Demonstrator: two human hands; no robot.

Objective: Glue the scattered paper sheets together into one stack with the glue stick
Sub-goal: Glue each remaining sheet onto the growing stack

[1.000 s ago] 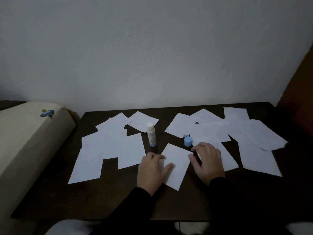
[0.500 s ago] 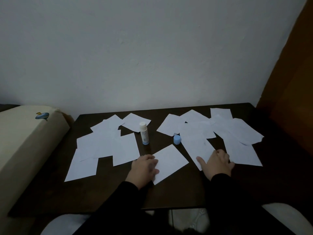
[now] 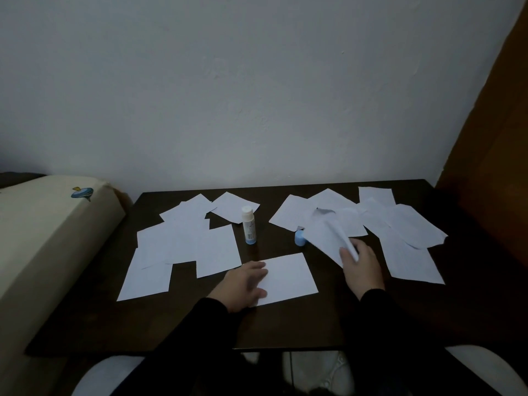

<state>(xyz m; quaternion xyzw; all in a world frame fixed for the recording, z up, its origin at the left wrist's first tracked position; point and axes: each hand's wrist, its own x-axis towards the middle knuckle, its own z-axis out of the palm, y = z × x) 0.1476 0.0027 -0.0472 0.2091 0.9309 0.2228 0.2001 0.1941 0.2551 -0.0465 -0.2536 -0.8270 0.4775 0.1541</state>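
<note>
White paper has come up off the bench (image 3: 285, 332) on the right side: the right hand (image 3: 362, 267), which half a second ago lay flat on the spread of sheets, now pinches one sheet (image 3: 325, 238) at its near corner between thumb and fingers and lifts it, so that it curls and stands tilted above the others. The left hand (image 3: 243, 284) has not moved off — its fingers lie straight and relaxed on the left edge of the base sheet (image 3: 288, 277), pressing it flat at the middle front of the bench. By my reading this is the fetching of the next sheet for the stack, which as yet looks to be just that one base sheet; the task is barely begun. Scattered sheets lie in two groups, a left group (image 3: 183, 247) and a right group (image 3: 400, 230), many overlapping. The glue stick (image 3: 248, 228) stands upright and uncapped between the groups, just behind the base sheet, untouched; its blue cap (image 3: 300, 241) sits apart to its right, touching or partly under the lifted sheet — I cannot tell which. No container shows on the bench, unless the glue tube counts, and how much glue is in it cannot be seen.
</note>
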